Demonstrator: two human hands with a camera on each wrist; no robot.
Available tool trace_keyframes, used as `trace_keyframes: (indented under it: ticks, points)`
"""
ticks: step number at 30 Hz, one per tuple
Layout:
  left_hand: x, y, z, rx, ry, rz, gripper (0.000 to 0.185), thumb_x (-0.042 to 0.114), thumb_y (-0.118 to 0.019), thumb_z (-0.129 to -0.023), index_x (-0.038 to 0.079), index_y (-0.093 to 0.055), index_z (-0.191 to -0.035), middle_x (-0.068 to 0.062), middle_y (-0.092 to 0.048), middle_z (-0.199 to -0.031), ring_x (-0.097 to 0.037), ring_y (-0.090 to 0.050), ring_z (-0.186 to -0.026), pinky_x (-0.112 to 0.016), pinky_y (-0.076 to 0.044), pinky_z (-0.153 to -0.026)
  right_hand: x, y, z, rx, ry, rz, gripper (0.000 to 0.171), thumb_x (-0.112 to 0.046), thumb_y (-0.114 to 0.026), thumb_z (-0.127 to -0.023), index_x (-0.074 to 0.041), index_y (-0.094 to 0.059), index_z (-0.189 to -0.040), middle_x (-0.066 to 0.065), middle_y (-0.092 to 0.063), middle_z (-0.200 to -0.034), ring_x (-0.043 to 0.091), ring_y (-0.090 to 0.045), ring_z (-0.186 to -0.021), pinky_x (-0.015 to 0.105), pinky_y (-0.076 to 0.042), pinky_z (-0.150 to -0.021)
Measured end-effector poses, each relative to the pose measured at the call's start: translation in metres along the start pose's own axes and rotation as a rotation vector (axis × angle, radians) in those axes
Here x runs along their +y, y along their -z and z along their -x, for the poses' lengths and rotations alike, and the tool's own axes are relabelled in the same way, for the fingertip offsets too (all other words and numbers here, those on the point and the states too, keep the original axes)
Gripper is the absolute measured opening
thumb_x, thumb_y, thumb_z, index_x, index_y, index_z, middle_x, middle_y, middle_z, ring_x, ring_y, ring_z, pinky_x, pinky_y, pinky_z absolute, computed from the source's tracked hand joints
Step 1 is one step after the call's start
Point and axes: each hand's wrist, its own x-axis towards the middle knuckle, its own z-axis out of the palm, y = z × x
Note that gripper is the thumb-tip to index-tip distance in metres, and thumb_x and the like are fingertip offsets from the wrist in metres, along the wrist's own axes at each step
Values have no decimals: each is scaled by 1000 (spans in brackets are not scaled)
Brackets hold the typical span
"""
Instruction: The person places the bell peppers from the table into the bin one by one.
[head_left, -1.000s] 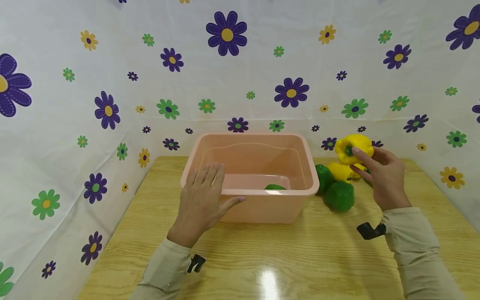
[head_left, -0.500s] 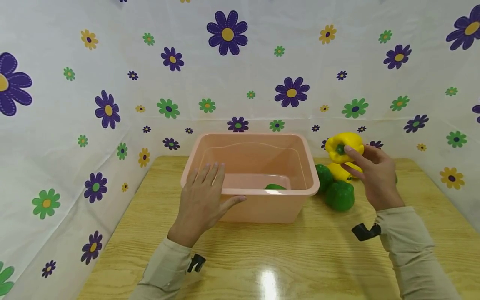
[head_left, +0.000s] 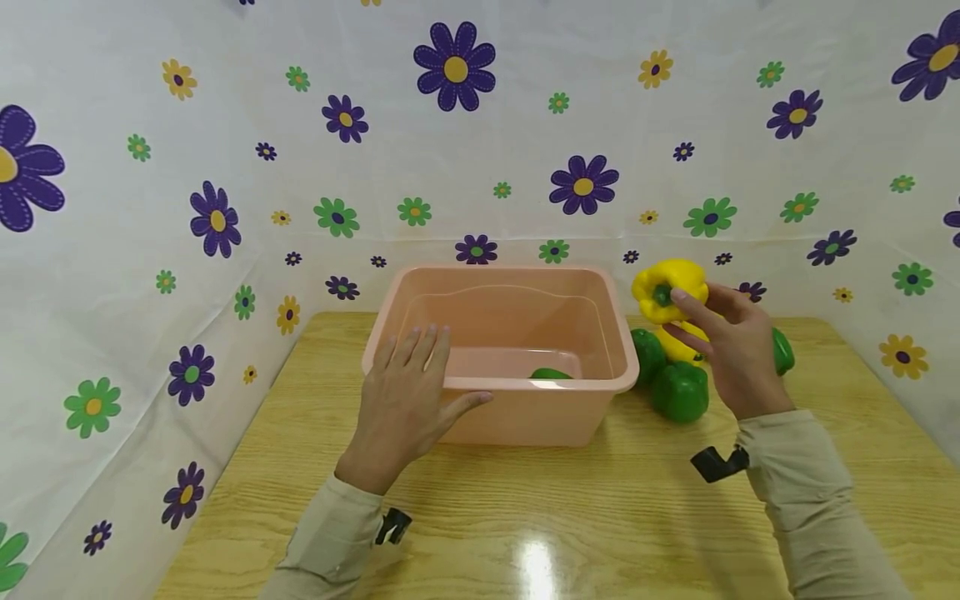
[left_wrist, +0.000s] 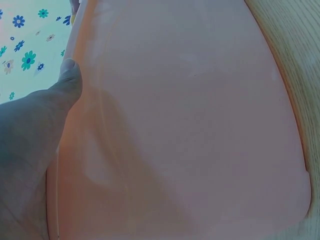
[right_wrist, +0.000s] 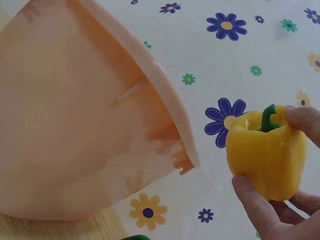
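The yellow pepper [head_left: 675, 273] is hanging in the air beyond the right end of the pink bin [head_left: 517, 412], outside it and above the loose peppers. The right hand [head_left: 738, 350] is holding it up, fingers curling about its body; in the right wrist view one tip is pressing near the green stem and others are supporting it lower down. The left hand [head_left: 401, 400] is reaching over the bin's near rim, its fingers spreading out straight and gripping nothing, its thumb lying along the rim.

As for progress, the work seems to be at an early stage. A green piece [head_left: 550, 373], probably another pepper, is showing inside the bin; the near wall is hiding part of the interior, so whether more is lying there cannot be told. The yellow pepper is not yet sitting in the bin. Outside, on the tabletop [head_left: 480, 500], two green peppers [head_left: 681, 392] are resting close beside the bin, more yellow [head_left: 672, 347] is showing partly hidden beside them, and one further green pepper [head_left: 783, 351] is peeking out behind the right hand. Those are apparently remaining to be handled.
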Motion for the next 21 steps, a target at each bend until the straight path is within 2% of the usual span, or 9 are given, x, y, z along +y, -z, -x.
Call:
trace_keyframes:
  ticks: [9,21]
  points:
    - [0,0,1,10,-5,2,99,76,-52,-90,-1,-45,-150,-20,-51,-149,-38,-46,-139,-56,-32,-116,1,-11,1,-43,17,21,52,-21,-78,-91,-3,-53,-133,8,-50,-128,20,-65,-108,34,-57,-83]
    - [0,0,1,3,-3,4,99,78,-47,-91,-1,-45,-150,-20,-51,-149,-38,-45,-140,-56,-31,-117,3,-20,2,-71,-9,56,55,-23,-78,-92,-5,-50,-135,9,-48,-127,21,-63,-110,34,-57,-85]
